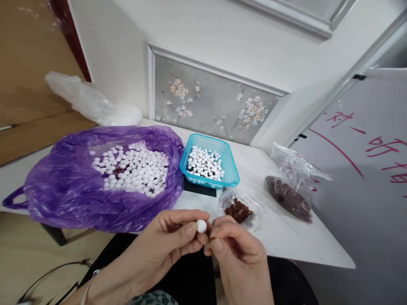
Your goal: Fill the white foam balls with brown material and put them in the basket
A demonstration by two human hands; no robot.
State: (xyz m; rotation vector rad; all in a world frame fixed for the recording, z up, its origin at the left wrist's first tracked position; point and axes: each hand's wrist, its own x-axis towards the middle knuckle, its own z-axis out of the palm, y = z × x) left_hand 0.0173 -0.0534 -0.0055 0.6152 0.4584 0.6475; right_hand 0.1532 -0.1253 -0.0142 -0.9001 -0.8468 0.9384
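My left hand point(165, 245) pinches a small white ball point(201, 225) between thumb and fingers, just above my lap. My right hand point(237, 250) is closed at the ball's right side, its fingertips touching it. Behind the hands, a purple plastic bag point(63, 186) lies open on the white table point(286, 237), holding many white balls point(133, 167). To the bag's right stands a blue mesh basket point(229, 169) with more white balls in it. A small clear bag of dark red-brown bits point(239, 210) lies just beyond my right hand.
A second clear bag of dark brown material point(291, 192) lies at the table's right. A white plastic bag point(92, 101) sits at the back left. A whiteboard with red writing point(365, 169) leans at the right. A flowered wall panel point(210, 101) is behind the table.
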